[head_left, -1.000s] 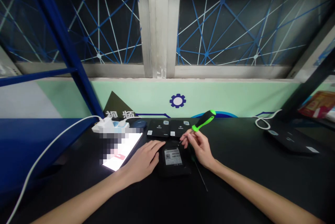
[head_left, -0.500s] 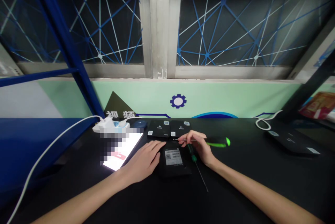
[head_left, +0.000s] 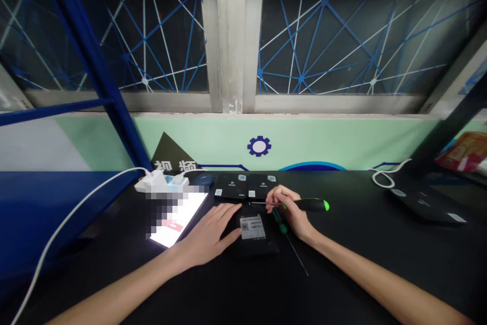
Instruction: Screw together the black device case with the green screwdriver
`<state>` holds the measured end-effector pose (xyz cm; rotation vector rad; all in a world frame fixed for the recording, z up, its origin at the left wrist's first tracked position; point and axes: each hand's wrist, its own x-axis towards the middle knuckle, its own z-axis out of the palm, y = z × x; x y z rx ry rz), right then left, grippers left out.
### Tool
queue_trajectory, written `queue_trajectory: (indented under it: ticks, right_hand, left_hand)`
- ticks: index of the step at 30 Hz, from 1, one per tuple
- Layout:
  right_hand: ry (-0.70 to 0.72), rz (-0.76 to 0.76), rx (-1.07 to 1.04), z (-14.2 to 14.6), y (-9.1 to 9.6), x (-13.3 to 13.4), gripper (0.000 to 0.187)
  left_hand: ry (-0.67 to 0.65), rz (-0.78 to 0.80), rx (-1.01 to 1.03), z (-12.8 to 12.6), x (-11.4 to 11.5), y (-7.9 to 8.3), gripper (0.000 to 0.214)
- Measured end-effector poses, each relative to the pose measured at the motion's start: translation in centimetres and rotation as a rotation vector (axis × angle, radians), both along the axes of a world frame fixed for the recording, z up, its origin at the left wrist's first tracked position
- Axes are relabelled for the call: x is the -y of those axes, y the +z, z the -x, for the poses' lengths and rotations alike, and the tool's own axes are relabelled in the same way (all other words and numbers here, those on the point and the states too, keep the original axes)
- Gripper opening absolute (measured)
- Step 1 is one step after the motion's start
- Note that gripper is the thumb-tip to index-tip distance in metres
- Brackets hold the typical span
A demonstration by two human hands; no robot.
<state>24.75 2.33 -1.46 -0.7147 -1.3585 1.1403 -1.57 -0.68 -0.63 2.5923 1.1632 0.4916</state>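
Note:
A flat black box [head_left: 256, 250] with a white label faces up on the black table between my hands. My left hand [head_left: 209, 227] lies palm down at its left, thumb spread to the label's edge, fingertips near the far left corner. Pinched in my right hand [head_left: 291, 211] is a screwdriver [head_left: 311, 205] with a black handle and bright green end. Its shaft points left, almost level, the tip close to the box's far edge; contact is unclear. A second screwdriver [head_left: 280, 225], green and black, lies beside the box, partly under my right hand.
Two black boxes [head_left: 231, 186] stand side by side behind. To the left are a lit screen device [head_left: 171, 233], a white power strip [head_left: 142, 185] with plugs and a dark mouse [head_left: 203, 180]. Another black device [head_left: 422, 206] and a white cable [head_left: 382, 179] are at the right.
My left thumb has spread right to the label. My right hand and its screwdriver shifted slightly right, with the handle now near level. The lying screwdriver's tip swung a little right.

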Motion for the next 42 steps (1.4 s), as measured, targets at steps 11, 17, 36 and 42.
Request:
queue_trajectory:
  ticks: [11,17,36,42]
  right_hand:
    - [0.038,0.022,0.114,0.2,0.8,0.9,0.03]
    - [0.127,-0.016,0.11,-0.2,0.8,0.9,0.029]
    - [0.055,0.015,-0.032,-0.5,-0.6,-0.1,0.033]
    - [0.04,0.013,-0.037,-0.6,-0.7,-0.2,0.034]
  left_hand:
    - [-0.053,0.02,0.038,-0.1,0.2,0.7,0.058]
    - [-0.075,0.012,0.036,-0.3,0.2,1.0,0.05]
    - [-0.062,-0.012,0.042,0.0,0.2,0.4,0.057]
    - [0.072,-0.071,0.082,-0.2,0.2,0.7,0.054]
